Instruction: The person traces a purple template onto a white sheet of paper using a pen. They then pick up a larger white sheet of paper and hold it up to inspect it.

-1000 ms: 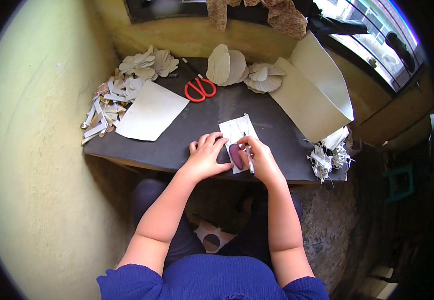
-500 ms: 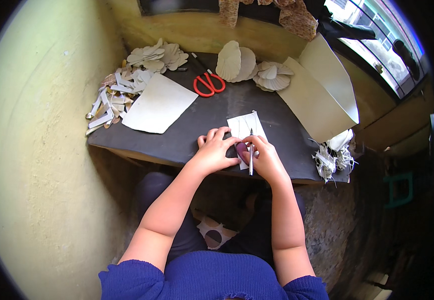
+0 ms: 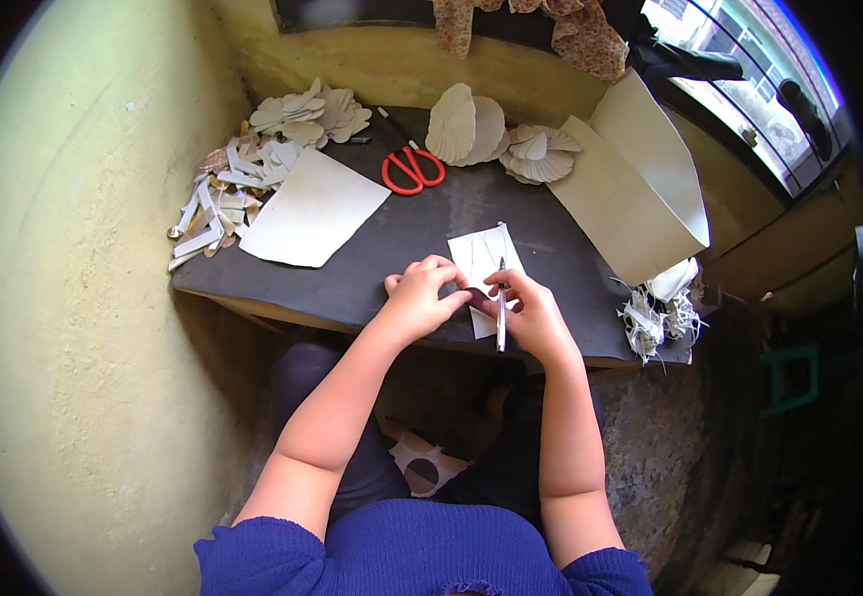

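Note:
A small white sheet (image 3: 488, 250) with drawn lines lies near the front edge of the dark table. Over its lower part is a dark maroon oval piece (image 3: 481, 300), partly hidden by my fingers. My left hand (image 3: 420, 301) pinches its left end between thumb and fingers. A silver and black pen (image 3: 501, 323) stays in my right hand (image 3: 534, 318), pointing away from me. The right thumb and fingertips also meet the oval piece's right side. What the piece is made of, I cannot tell.
Red-handled scissors (image 3: 414, 171) lie beyond my hands. A large pale sheet (image 3: 317, 209) is at left, beside white scraps (image 3: 215, 209) and cut rounded pieces (image 3: 307, 111). More cut pieces (image 3: 539, 154) and a bent pale sheet (image 3: 620, 199) are at right, with shredded scraps (image 3: 655, 313) near the edge.
The maroon oval piece has turned from lengthwise to more crosswise between my hands. My left fingers have closed onto its end. The pen remains in my right hand.

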Motion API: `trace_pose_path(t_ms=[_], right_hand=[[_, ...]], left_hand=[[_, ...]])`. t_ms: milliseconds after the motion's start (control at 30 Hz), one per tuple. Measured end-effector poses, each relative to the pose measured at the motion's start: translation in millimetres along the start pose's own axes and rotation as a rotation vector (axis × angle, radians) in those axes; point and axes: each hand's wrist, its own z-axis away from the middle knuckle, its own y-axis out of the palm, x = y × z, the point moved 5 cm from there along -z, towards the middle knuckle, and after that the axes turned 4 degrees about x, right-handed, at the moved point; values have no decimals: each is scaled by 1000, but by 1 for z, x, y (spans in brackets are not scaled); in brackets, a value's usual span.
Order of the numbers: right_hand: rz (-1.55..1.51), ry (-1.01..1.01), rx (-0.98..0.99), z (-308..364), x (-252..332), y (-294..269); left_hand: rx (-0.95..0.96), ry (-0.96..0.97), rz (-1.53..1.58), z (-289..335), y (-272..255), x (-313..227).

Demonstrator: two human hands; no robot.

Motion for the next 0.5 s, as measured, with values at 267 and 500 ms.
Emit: trace_pose_path(t_ms=[267, 500], right_hand=[[-409, 53, -116, -6, -22, -12], [-530, -67, -163, -13, -18, -10]], left_hand=[[-22, 47, 562, -10, -1, 7], [72, 152, 265, -2, 14, -10]])
